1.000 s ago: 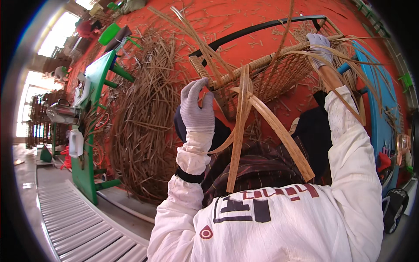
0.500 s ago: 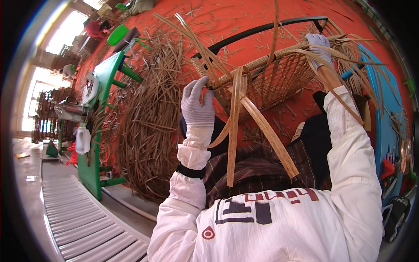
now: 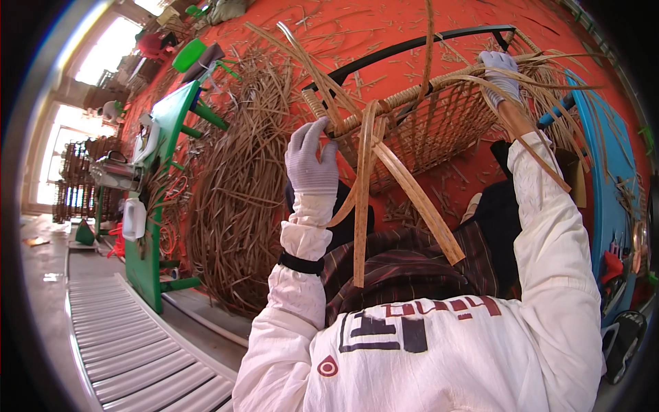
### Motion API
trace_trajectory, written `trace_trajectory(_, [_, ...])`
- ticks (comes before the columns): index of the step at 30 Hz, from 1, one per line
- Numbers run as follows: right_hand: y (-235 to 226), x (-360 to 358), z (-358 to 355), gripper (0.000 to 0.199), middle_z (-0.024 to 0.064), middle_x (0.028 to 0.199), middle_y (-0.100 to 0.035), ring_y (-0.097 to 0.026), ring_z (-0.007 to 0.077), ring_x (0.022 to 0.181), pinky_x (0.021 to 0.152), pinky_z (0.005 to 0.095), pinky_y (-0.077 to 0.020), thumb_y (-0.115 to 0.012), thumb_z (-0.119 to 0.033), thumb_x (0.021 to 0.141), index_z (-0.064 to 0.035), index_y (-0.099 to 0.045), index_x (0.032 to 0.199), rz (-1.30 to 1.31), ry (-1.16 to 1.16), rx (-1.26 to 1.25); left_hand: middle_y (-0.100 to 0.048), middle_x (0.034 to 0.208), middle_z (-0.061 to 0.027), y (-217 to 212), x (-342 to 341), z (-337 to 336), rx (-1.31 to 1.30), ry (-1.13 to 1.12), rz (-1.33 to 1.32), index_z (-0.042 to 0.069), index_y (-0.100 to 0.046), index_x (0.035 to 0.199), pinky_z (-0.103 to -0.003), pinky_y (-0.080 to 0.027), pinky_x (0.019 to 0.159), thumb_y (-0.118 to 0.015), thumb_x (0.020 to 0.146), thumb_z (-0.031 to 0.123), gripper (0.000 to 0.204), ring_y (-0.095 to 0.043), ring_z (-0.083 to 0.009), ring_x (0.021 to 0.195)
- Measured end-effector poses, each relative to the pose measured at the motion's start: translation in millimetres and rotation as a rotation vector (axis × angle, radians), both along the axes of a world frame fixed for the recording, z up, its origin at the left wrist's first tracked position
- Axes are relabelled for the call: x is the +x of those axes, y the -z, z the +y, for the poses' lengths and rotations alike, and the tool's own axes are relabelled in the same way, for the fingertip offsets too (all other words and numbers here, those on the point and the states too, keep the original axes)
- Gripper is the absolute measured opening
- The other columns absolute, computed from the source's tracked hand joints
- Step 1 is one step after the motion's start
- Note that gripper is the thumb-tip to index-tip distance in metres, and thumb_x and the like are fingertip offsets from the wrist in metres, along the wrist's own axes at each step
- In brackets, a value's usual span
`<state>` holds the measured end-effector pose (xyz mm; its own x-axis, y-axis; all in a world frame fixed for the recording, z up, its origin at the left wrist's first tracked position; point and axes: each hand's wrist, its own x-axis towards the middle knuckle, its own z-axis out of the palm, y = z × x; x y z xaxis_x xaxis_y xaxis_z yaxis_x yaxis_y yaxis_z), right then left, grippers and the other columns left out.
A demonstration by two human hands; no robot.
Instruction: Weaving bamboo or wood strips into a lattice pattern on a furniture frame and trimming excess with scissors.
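Observation:
A half-woven rattan panel on a black metal frame (image 3: 412, 48) tilts in front of me over the red floor. My left hand (image 3: 310, 159), in a pale glove, grips the woven rim (image 3: 425, 84) at its near left corner, where flat rattan strips (image 3: 412, 196) hang down loose. My right hand (image 3: 501, 72), also gloved, clasps the rim at the far right corner among stray rattan ends. Both white sleeves reach up from the lower edge.
A big heap of loose rattan strips (image 3: 237, 199) lies on the red floor to the left. A green bench (image 3: 154, 199) with a white bottle (image 3: 133, 220) stands beside it. A roller conveyor (image 3: 130, 350) runs at lower left, a blue board (image 3: 607, 172) at right.
The view has tilted slightly and the frame sits a bit higher and farther right in the picture. Both hands keep their grips on the rim.

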<state>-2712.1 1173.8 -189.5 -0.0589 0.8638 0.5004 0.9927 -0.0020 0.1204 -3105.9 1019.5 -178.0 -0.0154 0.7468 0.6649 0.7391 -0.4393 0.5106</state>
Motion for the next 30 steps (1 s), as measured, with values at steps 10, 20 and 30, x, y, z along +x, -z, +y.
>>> trace_trajectory(10, [1,4,-1,0.008,0.0078,0.092,-0.062,-0.057,0.0243,0.099,0.087,0.0386,-0.0419,-0.053,-0.015,0.083,-0.0131,-0.059,0.089,-0.056,0.013,0.033,-0.060,0.094,-0.0072,-14,2,2,-0.100,0.032,-0.064,0.007,-0.067,0.100,-0.034,-0.046,0.079,-0.072,0.069,0.006,0.032,-0.057,-0.0241,0.089])
trace_trajectory(20, [-4,-5,-5,0.009,0.0089,0.090,-0.060,-0.055,0.0278,0.096,0.086,0.0398,-0.0411,-0.058,-0.013,0.081,-0.0118,-0.055,0.089,0.010,0.009,0.010,-0.059,0.082,-0.0065,-25,5,9,-0.038,-0.075,0.165,0.007,-0.067,0.077,-0.038,-0.043,0.073,-0.073,0.069,0.020,0.017,-0.054,-0.0273,0.082])
trace_trajectory(30, [-7,-9,3,0.010,0.0059,0.094,-0.061,-0.055,0.0243,0.101,0.090,0.0392,-0.0391,-0.056,-0.016,0.081,-0.0142,-0.057,0.091,-0.014,0.005,0.005,-0.057,0.076,-0.0070,-36,-18,20,0.012,-0.047,0.266,0.004,-0.063,0.071,-0.036,-0.044,0.066,-0.073,0.071,0.017,0.016,-0.054,-0.0256,0.072])
